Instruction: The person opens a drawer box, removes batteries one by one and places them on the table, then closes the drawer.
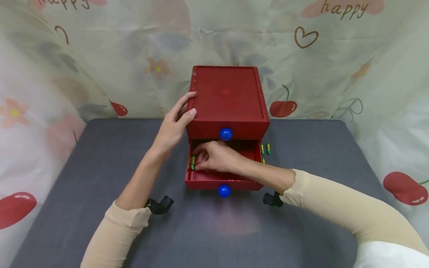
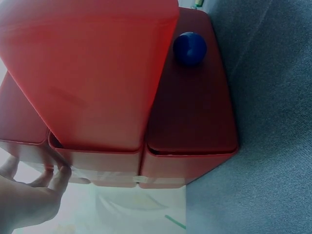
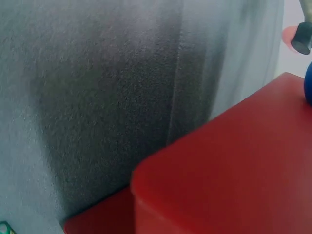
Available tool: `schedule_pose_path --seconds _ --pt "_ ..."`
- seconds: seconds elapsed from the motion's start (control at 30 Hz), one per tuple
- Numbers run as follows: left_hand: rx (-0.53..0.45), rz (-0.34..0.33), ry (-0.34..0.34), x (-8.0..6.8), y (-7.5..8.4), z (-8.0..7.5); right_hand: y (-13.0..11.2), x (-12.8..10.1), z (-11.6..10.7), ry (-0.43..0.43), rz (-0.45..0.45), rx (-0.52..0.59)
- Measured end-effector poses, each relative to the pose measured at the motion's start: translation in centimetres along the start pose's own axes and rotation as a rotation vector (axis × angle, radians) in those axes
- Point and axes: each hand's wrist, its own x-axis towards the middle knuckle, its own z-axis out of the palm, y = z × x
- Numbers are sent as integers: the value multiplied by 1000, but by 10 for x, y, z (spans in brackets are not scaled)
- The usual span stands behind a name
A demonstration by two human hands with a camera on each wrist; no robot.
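Observation:
A red drawer cabinet [image 1: 228, 93] stands on the table, its middle drawer [image 1: 204, 183] pulled out. My left hand [image 1: 171, 130] rests against the cabinet's upper left side, with thumb and fingertips at the top edge. Inside the open drawer, at its left end, my right hand [image 1: 218, 156] has its index finger and thumb at the two ends of a small green battery [image 1: 193, 162]. Another battery lies right beside that one, along the drawer's left wall. In the right wrist view the drawer's red front [image 3: 234, 165] hides my right hand.
Several green batteries [image 1: 268, 149] lie on the grey table [image 1: 301, 230], right of the drawer. Blue round knobs [image 1: 224, 191] stick out from the drawer fronts. The lowest drawer [image 2: 190, 112] is closed. A patterned curtain [image 1: 228, 44] hangs behind the table.

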Motion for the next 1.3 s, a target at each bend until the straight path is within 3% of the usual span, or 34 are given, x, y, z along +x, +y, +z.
schedule_pose_path --seconds 0.37,0.67,1.3 --pt "-10 1 6 -1 -1 0 -2 5 9 69 -78 -112" --pt "-9 -4 7 -2 0 2 0 5 11 82 -84 -166" --pt "2 -7 12 0 0 1 -3 -7 -4 -40 -12 8"
